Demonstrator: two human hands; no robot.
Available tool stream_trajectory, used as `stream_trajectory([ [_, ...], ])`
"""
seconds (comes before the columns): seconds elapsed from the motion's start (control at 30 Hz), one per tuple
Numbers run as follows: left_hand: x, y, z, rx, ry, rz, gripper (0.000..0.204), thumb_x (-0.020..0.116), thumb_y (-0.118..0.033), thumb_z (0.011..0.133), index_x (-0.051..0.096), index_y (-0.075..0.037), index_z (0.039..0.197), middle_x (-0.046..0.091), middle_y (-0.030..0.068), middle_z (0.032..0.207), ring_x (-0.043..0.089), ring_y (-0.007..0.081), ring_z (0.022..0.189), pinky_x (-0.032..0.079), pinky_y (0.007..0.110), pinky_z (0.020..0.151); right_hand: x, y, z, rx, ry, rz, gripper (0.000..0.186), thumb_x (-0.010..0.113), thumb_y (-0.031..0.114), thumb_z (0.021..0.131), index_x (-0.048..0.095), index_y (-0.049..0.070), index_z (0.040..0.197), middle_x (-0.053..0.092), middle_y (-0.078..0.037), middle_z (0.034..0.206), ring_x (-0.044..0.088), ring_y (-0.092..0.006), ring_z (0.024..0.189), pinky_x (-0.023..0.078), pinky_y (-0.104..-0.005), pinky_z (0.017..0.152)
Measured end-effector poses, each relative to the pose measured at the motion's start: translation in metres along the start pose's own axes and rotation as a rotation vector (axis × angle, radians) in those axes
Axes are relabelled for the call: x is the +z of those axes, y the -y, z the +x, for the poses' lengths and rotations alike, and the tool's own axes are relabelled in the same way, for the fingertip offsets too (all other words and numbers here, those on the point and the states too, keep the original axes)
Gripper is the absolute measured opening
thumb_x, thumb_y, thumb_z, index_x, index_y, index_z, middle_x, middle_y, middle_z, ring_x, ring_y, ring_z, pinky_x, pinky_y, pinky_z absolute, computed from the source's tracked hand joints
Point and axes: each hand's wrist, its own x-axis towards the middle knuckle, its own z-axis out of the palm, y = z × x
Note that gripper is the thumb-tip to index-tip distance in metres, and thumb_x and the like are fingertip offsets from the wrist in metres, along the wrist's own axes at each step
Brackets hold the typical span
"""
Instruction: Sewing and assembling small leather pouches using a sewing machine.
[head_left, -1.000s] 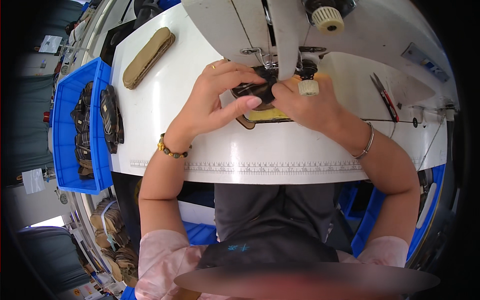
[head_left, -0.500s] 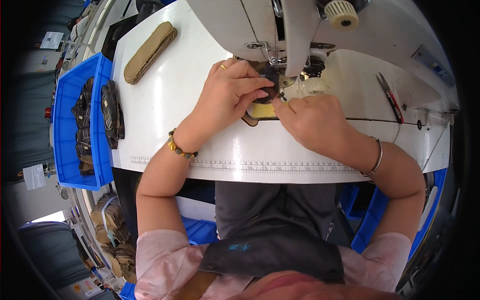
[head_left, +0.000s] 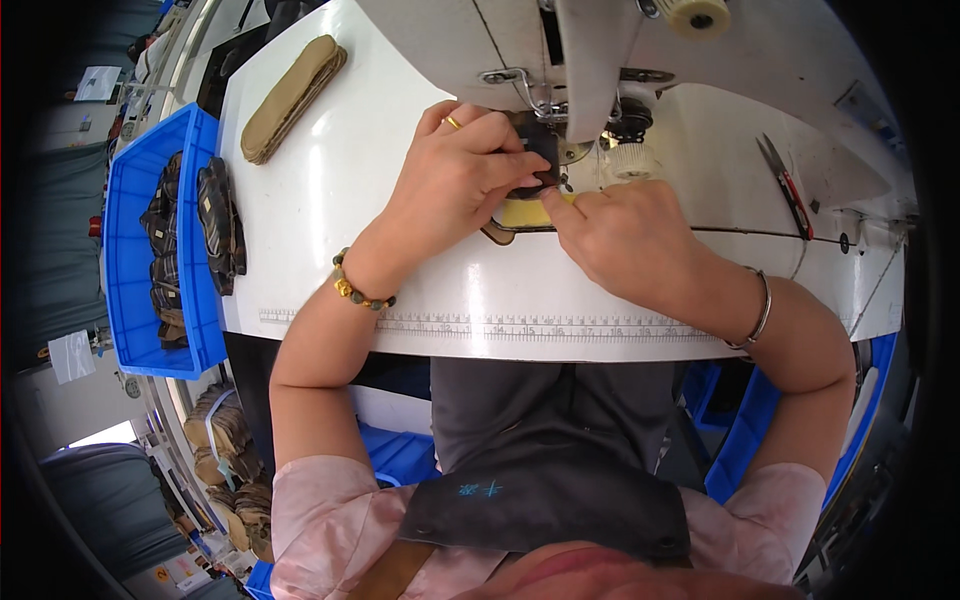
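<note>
At the sewing machine (head_left: 590, 60), a dark fabric piece (head_left: 541, 145) lies under the presser foot area, mostly covered by my fingers. My left hand (head_left: 465, 165) grips it from the left, thumb and fingers pinched together on its near edge. Opposite, my right hand (head_left: 620, 225) has its fingers curled, with thumb and forefinger pinching at the same piece's near right edge. A tan rounded end (head_left: 497, 234) shows just below my left fingers; whether it belongs to the dark piece I cannot tell. A yellow plate (head_left: 528, 214) lies beneath the work.
A stack of tan soles (head_left: 293, 100) lies at the far left of the white table (head_left: 400, 325). Dark plaid pieces (head_left: 220, 225) rest beside a blue bin (head_left: 208, 310) holding more. Red-handled snips (head_left: 787, 188) lie at right. A printed ruler (head_left: 560, 327) runs along the near edge.
The whole view has shifted slightly. Both hands stay at the dark fabric piece with nearly the same grip.
</note>
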Motion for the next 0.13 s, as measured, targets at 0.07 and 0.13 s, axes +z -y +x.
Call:
stream_trajectory([
  [0.07, -0.0001, -0.0004, 0.0000, 0.010, 0.002, 0.014, 0.017, 0.078, -0.012, 0.074, 0.079, -0.015, 0.090, 0.059, -0.0027, 0.084, 0.059, 0.0195, 0.089, 0.044, 0.041, 0.093, 0.0005, 0.0001, -0.0004, 0.001, -0.007, 0.009, 0.029, 0.063, 0.007, 0.080, 0.071, -0.004, 0.105, 0.066, -0.004, 0.064, 0.066, -0.0184, 0.053, 0.048, -0.0318, 0.045],
  [0.13, -0.0007, -0.0015, -0.0002, 0.003, 0.010, 0.024, 0.015, 0.078, -0.012, 0.076, 0.079, -0.016, 0.090, 0.059, -0.0024, 0.085, 0.059, 0.0198, 0.090, 0.044, 0.044, 0.097, 0.0006, 0.0003, -0.0002, 0.006, 0.002, 0.003, 0.030, 0.063, 0.008, 0.082, 0.071, -0.004, 0.108, 0.066, -0.004, 0.065, 0.066, -0.0185, 0.054, 0.049, -0.0315, 0.045],
])
